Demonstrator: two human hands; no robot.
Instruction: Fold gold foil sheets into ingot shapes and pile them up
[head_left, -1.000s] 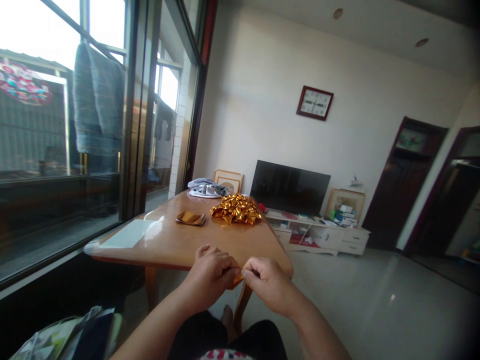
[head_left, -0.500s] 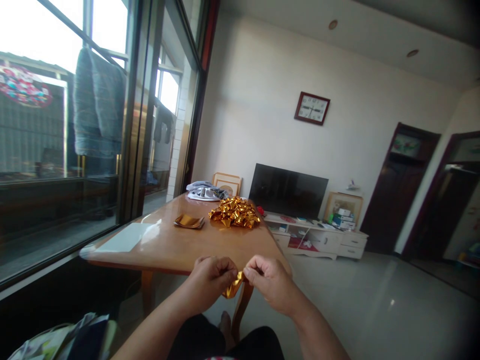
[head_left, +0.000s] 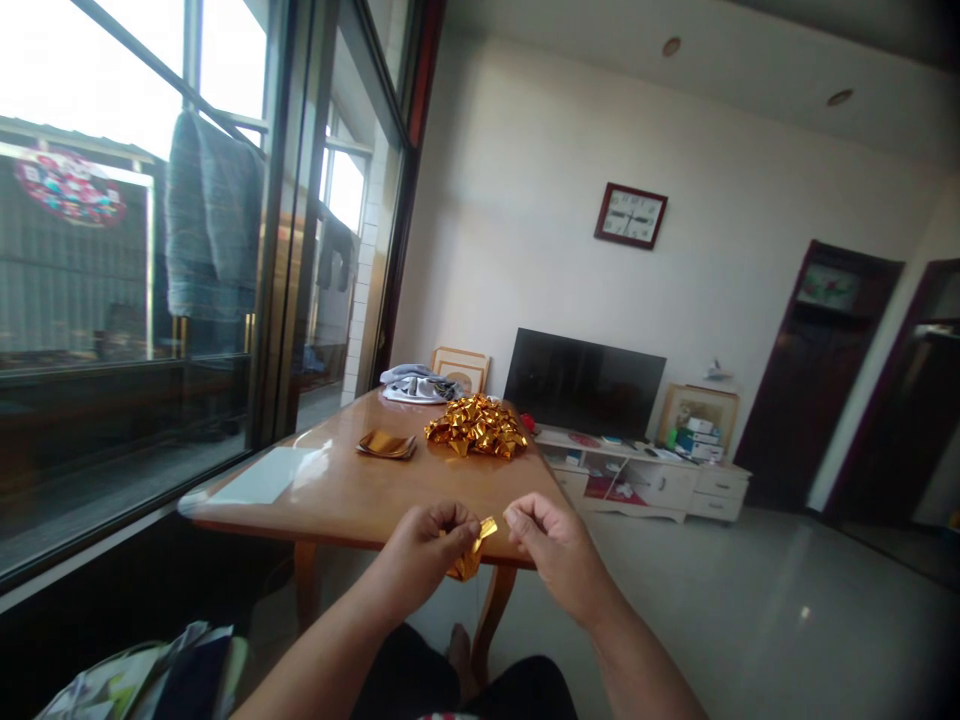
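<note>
Left hand (head_left: 431,545) and right hand (head_left: 551,545) both pinched closed.

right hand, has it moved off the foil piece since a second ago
Yes. The right hand has drawn rightward, away from the left hand, which holds the foil piece. Against the table edge, a gap shows between the hands where they met earlier.

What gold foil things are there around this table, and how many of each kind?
Folded gold piece, pinched in the left hand, the right hand just beside it: 1
Heap of finished gold pieces on the table: 1
Stack of flat gold sheets: 1
Total: 3
</note>
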